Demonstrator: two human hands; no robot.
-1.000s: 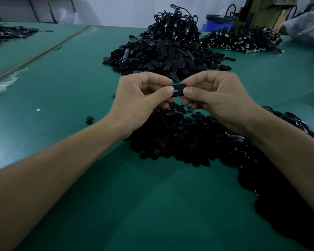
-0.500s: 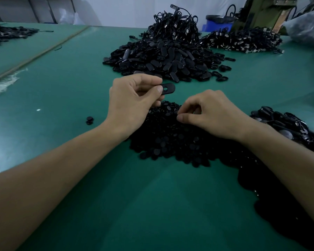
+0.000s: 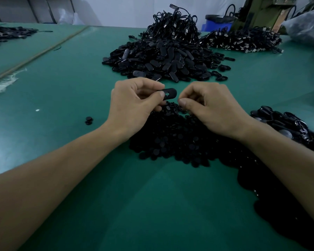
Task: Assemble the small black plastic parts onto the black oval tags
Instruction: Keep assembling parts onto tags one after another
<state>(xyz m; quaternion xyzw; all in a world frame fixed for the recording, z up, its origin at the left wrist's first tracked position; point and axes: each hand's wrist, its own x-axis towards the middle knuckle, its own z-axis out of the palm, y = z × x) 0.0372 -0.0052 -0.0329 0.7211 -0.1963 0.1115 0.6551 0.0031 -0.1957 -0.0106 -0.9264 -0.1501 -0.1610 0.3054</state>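
My left hand (image 3: 134, 105) pinches one end of a black oval tag (image 3: 169, 93) between thumb and forefinger, holding it level above the table with its hole showing. Just right of the tag, my right hand (image 3: 212, 109) has its fingers curled and thumb and forefinger pinched together on a small black part that the fingertips mostly hide. Both hands hover over the far edge of a heap of small round black parts (image 3: 170, 140). A large pile of oval tags (image 3: 161, 62) lies farther back on the green table (image 3: 62, 91).
A dark pile of tags with metal bits (image 3: 290, 127) runs along the right side under my right forearm. Corded pieces are heaped at the back right (image 3: 243, 40). One stray small part (image 3: 88, 120) lies left of my left wrist. Another table stands at far left.
A second ago both hands held the tag together. My right hand then dropped onto the heap of small parts and has now risen back beside the tag. The left hand stayed put.
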